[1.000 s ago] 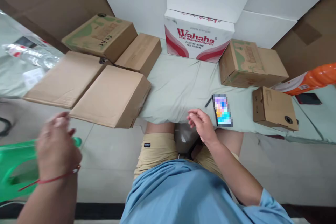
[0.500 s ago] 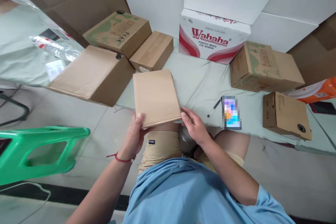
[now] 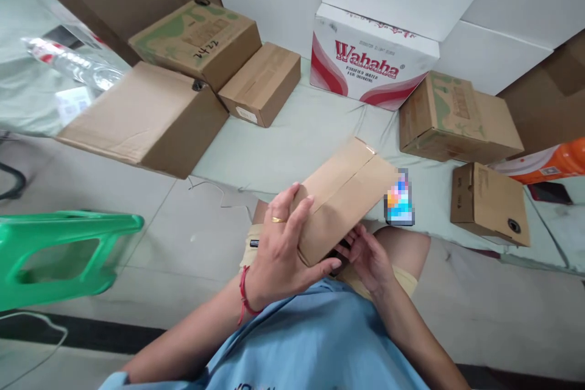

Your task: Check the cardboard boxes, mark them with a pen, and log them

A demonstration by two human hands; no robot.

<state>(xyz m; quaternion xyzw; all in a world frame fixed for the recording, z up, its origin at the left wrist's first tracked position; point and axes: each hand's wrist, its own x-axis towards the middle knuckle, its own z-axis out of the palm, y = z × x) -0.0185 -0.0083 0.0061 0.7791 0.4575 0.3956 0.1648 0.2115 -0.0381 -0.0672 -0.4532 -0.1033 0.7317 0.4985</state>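
Note:
A plain brown cardboard box [image 3: 350,195] is tilted above the near edge of the cloth-covered table, over my lap. My left hand [image 3: 286,244], with a ring and a red string bracelet, lies against the box's left end, its fingers spread over the cardboard and its thumb along the near side. Under the box's near right edge is my right hand [image 3: 368,256], palm up with fingers slightly bent; its fingertips are at the box's underside and partly hidden. A phone [image 3: 399,204] with a blurred screen lies just right of the box.
Brown boxes [image 3: 141,116] stand at the left beside a plastic bottle [image 3: 77,64]. A white and red Wahaha carton [image 3: 372,61] is at the back. Two more boxes [image 3: 457,116] stand at the right near an orange package [image 3: 553,161]. A green stool [image 3: 68,256] is at lower left.
The held box has turned, moved right and now shows a seamed face. My left hand has shifted right and spread over it; my right hand has moved lower, under its edge.

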